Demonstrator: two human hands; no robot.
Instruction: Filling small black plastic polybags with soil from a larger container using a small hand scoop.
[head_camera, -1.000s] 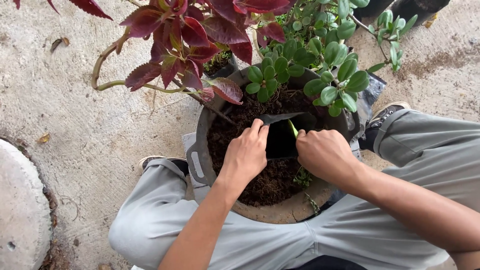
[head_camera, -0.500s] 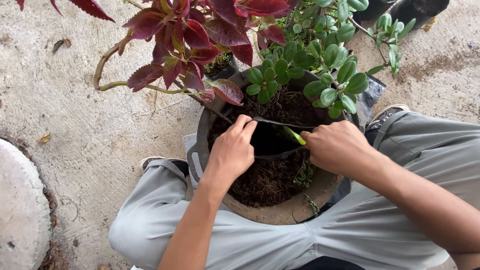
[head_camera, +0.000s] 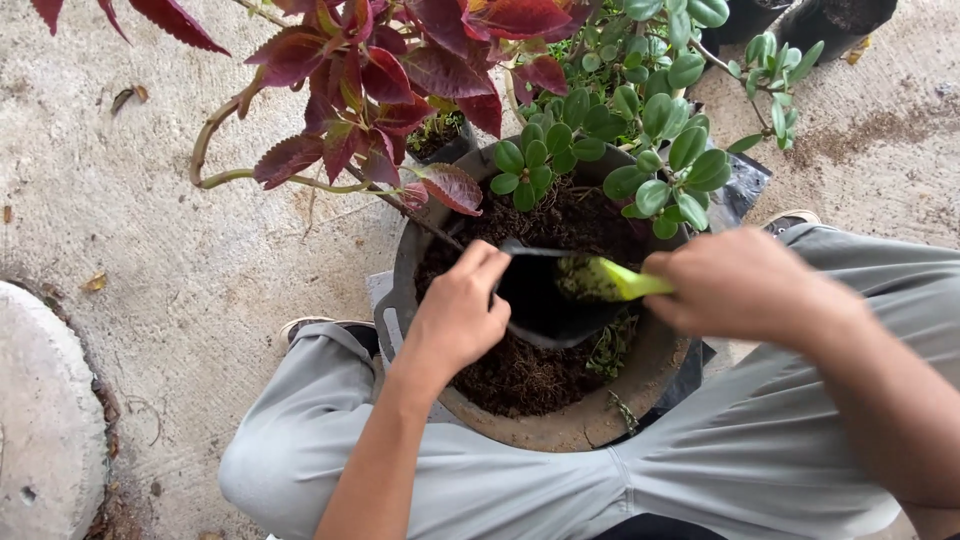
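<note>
Two hands work over a big round pot (head_camera: 640, 385) of dark soil (head_camera: 520, 375), held between the knees. Left hand (head_camera: 455, 315) pinches the rim of a small black planting bag (head_camera: 545, 300), holding it open and upright on the soil. Right hand (head_camera: 745, 280) is clamped on a yellow-green scoop (head_camera: 605, 282), its soil-dusted blade over the bag's mouth. Bag looks dark inside; fill level unclear, likely early. Room tight: green-leaved plant (head_camera: 650, 150) and red-leaved plant (head_camera: 390, 70) overhang the far rim; near side is open.
</note>
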